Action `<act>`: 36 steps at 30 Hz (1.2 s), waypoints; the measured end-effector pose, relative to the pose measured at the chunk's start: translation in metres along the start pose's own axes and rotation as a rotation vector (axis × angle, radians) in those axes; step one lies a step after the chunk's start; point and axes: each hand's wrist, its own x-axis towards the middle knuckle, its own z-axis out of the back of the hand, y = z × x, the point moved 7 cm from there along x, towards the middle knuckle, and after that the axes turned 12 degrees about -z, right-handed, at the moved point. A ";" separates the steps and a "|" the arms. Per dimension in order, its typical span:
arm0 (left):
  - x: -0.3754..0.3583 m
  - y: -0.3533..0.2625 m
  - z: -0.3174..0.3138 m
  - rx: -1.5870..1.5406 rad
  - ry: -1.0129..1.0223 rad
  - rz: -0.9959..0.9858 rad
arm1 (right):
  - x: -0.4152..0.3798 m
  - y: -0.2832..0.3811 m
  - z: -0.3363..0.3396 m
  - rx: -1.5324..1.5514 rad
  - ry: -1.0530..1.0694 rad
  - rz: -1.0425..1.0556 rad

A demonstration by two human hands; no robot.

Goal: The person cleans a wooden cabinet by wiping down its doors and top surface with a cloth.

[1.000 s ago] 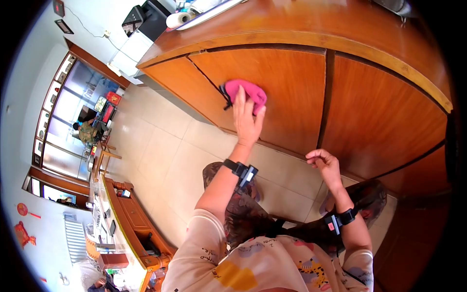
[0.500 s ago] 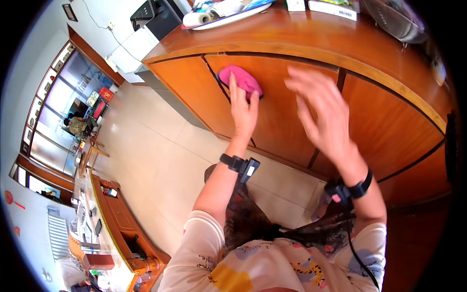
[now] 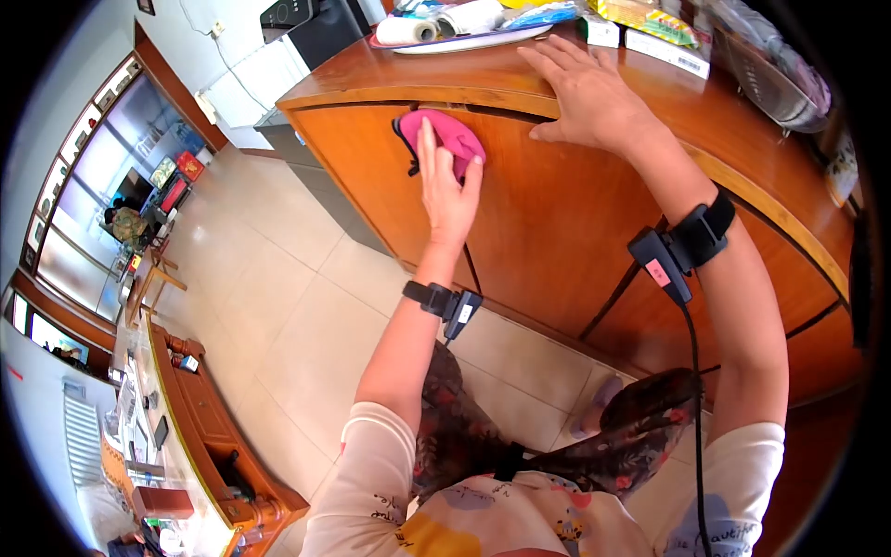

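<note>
A pink cloth [image 3: 461, 141] lies against the upper front of the curved wooden cabinet [image 3: 548, 204]. My left hand [image 3: 445, 190] presses on it, with fingers laid over the cloth and the thumb at its lower right edge. Up and to the right, my right hand [image 3: 594, 104] rests with fingers spread at the cabinet's top edge, holding nothing. Black bands with small boxes are strapped round both wrists.
On the cabinet top are a tray with rolls [image 3: 464, 39], small boxes [image 3: 666, 54] and a clear basket [image 3: 780, 93]. A wooden desk [image 3: 200, 408] stands at the lower left. A person [image 3: 128, 226] is in the far room.
My right hand has moved up from before the cabinet front to its top edge. My left hand and the cloth appear slightly higher and further left, and the view has shifted.
</note>
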 end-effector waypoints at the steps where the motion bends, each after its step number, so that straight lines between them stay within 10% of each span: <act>1: -0.003 0.001 -0.001 -0.010 -0.009 -0.004 | -0.001 0.001 0.002 0.032 0.008 0.014; 11: -0.115 -0.025 -0.049 -0.074 0.222 -0.003 | 0.001 -0.003 -0.005 0.057 -0.060 0.068; 18: 0.012 -0.021 0.001 -0.004 0.025 -0.076 | 0.002 -0.005 -0.003 0.083 -0.040 0.040; 28: -0.091 -0.090 -0.080 -0.044 0.117 -0.046 | 0.001 0.001 0.010 0.174 0.205 0.035; 34: -0.097 -0.141 -0.099 -0.051 0.240 -0.288 | 0.001 0.001 0.018 0.126 0.185 0.022; 36: -0.093 -0.169 -0.105 -0.001 0.330 -0.643 | 0.004 -0.003 0.008 0.125 0.194 0.012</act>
